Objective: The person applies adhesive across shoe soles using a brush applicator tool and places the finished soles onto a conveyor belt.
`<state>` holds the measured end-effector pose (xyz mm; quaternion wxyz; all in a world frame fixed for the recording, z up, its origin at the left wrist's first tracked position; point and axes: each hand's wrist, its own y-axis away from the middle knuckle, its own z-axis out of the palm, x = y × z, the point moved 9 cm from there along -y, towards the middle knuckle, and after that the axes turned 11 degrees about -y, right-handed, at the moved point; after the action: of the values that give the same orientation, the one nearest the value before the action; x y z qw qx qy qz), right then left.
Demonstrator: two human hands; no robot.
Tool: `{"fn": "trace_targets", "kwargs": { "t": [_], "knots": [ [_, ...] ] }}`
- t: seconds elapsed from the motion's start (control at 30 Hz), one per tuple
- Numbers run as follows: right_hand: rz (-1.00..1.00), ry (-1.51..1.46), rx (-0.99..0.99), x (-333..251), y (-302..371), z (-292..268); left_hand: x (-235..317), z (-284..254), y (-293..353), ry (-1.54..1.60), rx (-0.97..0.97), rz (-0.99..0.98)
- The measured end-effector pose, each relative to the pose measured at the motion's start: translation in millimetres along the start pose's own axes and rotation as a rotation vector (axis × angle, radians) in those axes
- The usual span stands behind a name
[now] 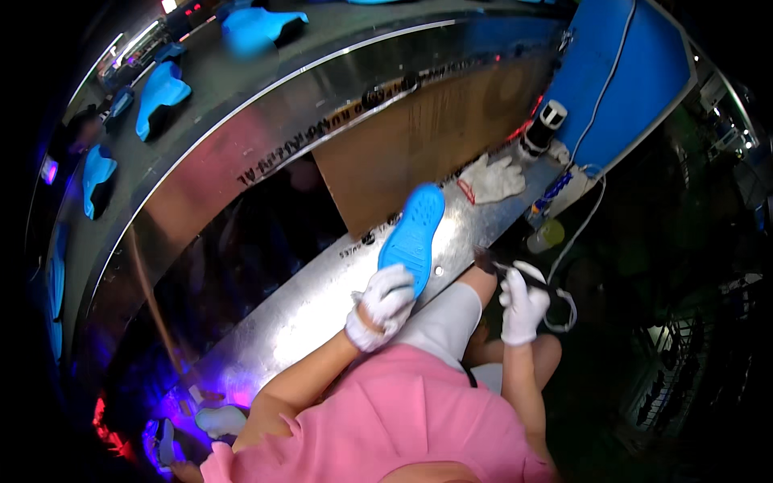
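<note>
My left hand [384, 307], in a white glove, is closed around the near end of a blue shoe sole [417, 225]. The sole is tilted up above the metal ledge, its ridged and dotted face showing. My right hand [523, 302], also gloved in white, grips the dark handle of a brush [485, 261]. Dark bristles point left toward the sole, apart from it and close to my knee. At the handle's other end hangs a pale loop of cord [570, 316].
Several blue soles [161, 95] lie along the dark conveyor belt [205, 97] beyond the metal ledge [310, 310]. A cardboard sheet [403, 153] leans behind the ledge. Loose white gloves [495, 179], a black-and-white container [547, 125] and a yellowish cup [547, 235] stand right, near a blue panel [620, 72].
</note>
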<state>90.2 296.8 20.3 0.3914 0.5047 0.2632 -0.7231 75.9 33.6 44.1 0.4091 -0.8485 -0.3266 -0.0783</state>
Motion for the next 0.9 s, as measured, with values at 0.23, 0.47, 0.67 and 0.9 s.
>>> {"fn": "trace_targets", "kwargs": {
  "t": [0.23, 0.47, 0.67, 0.9],
  "knots": [
    [-0.207, 0.491, -0.221, 80, -60, 71, -76, 65, 43, 0.775, 0.205, -0.814],
    [-0.210, 0.759, -0.322, 94, -15, 105, -60, 137, 23, 2.406, -0.065, -0.874],
    [-0.010, 0.529, -0.596, 23, 20, 117, -56, 132, 44, 2.059, -0.172, -1.225],
    [-0.564, 0.586, -0.815, -32, 54, 152, -24, 114, 7, 2.117, 0.150, -1.284]
  ]
}}
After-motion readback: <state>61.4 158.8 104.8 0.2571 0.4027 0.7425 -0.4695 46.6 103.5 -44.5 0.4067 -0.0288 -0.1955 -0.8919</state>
